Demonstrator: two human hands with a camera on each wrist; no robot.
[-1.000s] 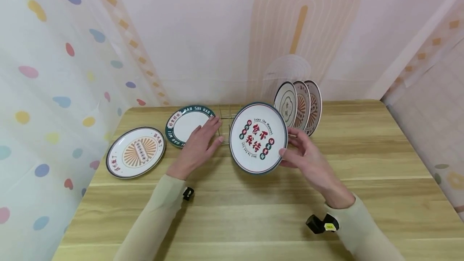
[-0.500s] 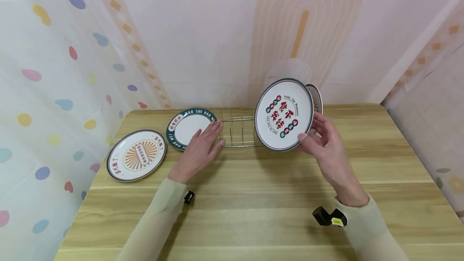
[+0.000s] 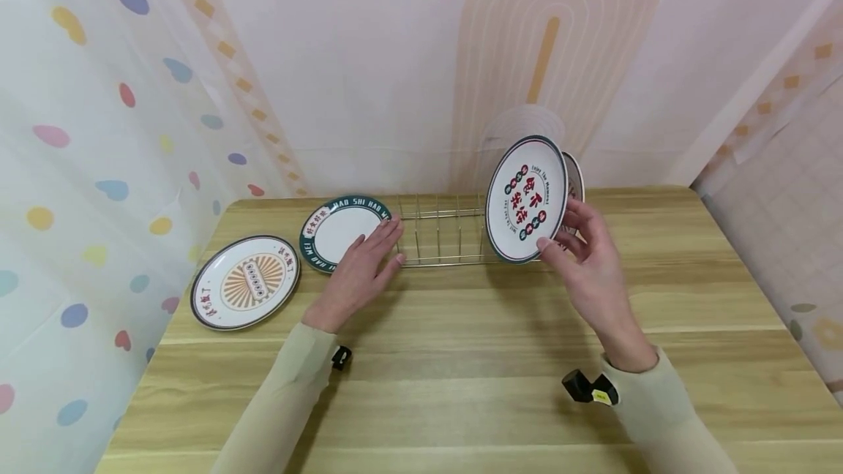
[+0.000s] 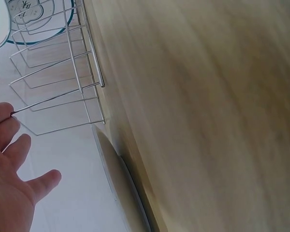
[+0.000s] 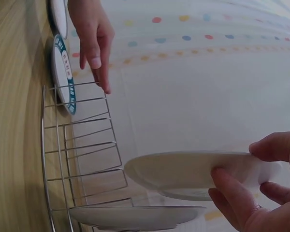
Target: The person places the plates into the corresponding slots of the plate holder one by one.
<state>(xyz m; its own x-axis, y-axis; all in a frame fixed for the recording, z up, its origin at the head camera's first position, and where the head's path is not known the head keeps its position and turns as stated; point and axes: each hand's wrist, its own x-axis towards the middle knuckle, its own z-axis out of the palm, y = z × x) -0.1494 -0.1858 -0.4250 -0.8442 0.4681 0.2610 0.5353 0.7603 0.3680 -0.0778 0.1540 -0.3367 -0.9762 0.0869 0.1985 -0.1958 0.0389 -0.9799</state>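
Note:
My right hand (image 3: 593,269) pinches the right edge of a round white plate (image 3: 527,200) with a dark green rim and red characters, thumb on its front. The plate is raised and tilted at the right part of a metal wire dish rack (image 3: 441,264), apart from the wires in the right wrist view. Behind it, other plates (image 3: 575,175) stand on edge in the rack, mostly hidden; one standing plate (image 5: 135,216) shows in the right wrist view. My left hand (image 3: 361,269) touches the rack's left end with extended fingertips.
On the wooden table (image 3: 428,386), a green-rimmed plate (image 3: 342,232) lies left of the rack, partly behind my left hand. Farther left lies a plate with an orange sunburst (image 3: 245,282). A patterned cloth backdrop (image 3: 382,79) hangs close behind the rack.
My right hand has carried the red-character plate rightward to the standing plates and turned it more edge-on. More of the rack's left and middle shows. My left hand has stayed at the rack's end.

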